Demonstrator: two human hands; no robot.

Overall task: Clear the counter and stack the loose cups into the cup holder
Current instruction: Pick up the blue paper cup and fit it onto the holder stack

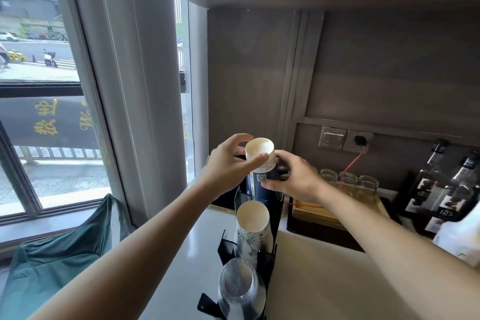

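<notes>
We have a paper cup (261, 154) upside down, base up, on top of the dark blue stack (259, 189) in the far slot of the black cup holder (271, 215), just above frame centre. Left hand (228, 163) curls round it from 9 o'clock, thumb across the front wall. Right hand (293, 179) grips lower down from 3 o'clock, fingers round the cup's rim and the stack top. Both hands closed on cups.

Step looks like seating this cup onto the far stack. Next move, we judge: press straight down until it nests, keep it aligned, then let go.

Toward 6 o'clock, the middle slot holds a white patterned stack (252, 226), the near slot clear plastic cups (240, 291). At 3 o'clock on the counter (324, 280), a wooden tray (317, 212) with glass jars (348, 180), bottles (441, 184) beyond. Green bag (59, 254) at 8 o'clock.
</notes>
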